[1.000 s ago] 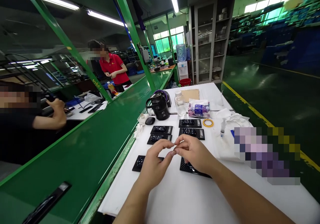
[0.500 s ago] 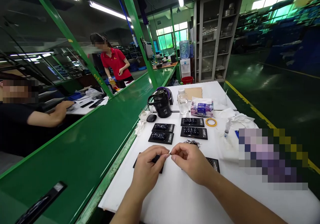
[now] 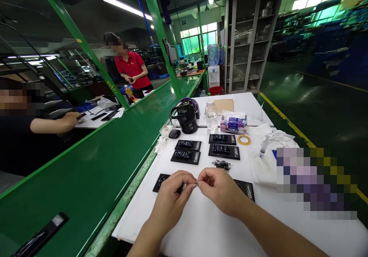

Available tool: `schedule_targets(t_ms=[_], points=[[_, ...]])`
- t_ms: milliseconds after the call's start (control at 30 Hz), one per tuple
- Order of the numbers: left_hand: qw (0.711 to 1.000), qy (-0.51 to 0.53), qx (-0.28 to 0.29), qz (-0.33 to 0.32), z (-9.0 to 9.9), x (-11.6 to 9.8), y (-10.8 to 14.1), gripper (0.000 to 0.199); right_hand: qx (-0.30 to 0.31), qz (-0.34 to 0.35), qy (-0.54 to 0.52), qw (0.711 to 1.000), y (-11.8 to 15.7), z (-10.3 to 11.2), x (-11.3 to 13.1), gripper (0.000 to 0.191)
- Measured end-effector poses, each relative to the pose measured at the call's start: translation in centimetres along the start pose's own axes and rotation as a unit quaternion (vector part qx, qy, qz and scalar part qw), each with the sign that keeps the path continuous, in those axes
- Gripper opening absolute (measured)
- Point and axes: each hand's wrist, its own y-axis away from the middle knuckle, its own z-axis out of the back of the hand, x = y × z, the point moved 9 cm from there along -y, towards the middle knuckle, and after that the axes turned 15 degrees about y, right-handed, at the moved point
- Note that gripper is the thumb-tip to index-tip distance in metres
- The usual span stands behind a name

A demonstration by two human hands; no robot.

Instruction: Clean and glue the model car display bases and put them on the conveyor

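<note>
My left hand (image 3: 172, 193) and my right hand (image 3: 220, 188) are both pinched, their fingertips meeting over the table. Whatever tiny thing lies between them is too small to name. Just beyond is a pile of small black slivers (image 3: 222, 165). Partly behind my left hand lies a black plate with a glossy model car (image 3: 161, 181). Another patterned black plate with white lettering (image 3: 247, 190) sticks out from behind my right hand. Farther back, several similar plates carry dark model cars, such as the left one (image 3: 184, 155) and the right one (image 3: 221, 149).
A black jug (image 3: 188, 119), a clear bottle (image 3: 211, 117) and a tissue pack (image 3: 234, 123) stand at the back. Yellow tape (image 3: 244, 139) and a syringe (image 3: 262, 149) lie to the right. A green conveyor (image 3: 115, 149) borders the left, with two people beyond.
My fingertips have come closer together, covering the small dark bit that showed between them. Both hands sit slightly lower, exposing more of the sliver pile. The standing co-worker's hands have come together.
</note>
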Motion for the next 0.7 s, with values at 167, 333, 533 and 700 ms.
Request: schedule_targets(t_ms=[167, 333, 533, 700], points=[[0.992, 0.056, 0.065, 0.087, -1.2, 1.3, 1.6, 0.022, -0.054, 0.112, 0.180, 0.976, 0.8, -0.3, 1.7, 0.013], [0.987, 0.087, 0.062, 0.122, -2.1, 2.1, 2.9, 0.026, -0.111, 0.217, 0.390, 0.888, 2.2, -2.0, 3.2, 0.015], [0.976, 0.153, 0.014, 0.152, -2.8, 2.5, 3.1, 0.031, -0.115, 0.072, 0.214, 0.967, 1.3, -1.0, 1.3, 0.014], [0.983, 0.126, -0.026, 0.133, -0.3, 2.9, 3.1, 0.031, 0.062, -0.061, -0.043, 0.995, 0.2, -2.9, -1.7, 0.010]])
